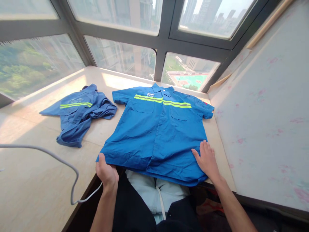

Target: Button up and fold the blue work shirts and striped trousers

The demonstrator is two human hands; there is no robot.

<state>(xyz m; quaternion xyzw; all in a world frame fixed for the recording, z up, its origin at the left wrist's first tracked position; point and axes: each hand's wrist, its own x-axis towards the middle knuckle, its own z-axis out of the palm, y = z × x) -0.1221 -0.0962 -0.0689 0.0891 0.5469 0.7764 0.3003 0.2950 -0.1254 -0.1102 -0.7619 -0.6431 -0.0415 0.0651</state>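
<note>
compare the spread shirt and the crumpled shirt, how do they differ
The spread shirt lies mostly flat, while the crumpled shirt is bunched in folds. The spread shirt looks brighter blue; the crumpled shirt looks duller. The left hand pinches the spread shirt's lower corner and the right hand rests on it, but neither touches the crumpled shirt. Both are blue with yellow-green stripes.

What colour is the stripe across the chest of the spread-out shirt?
The chest stripe is bright yellow-green with grey along its middle, clearest in the head view.
</note>
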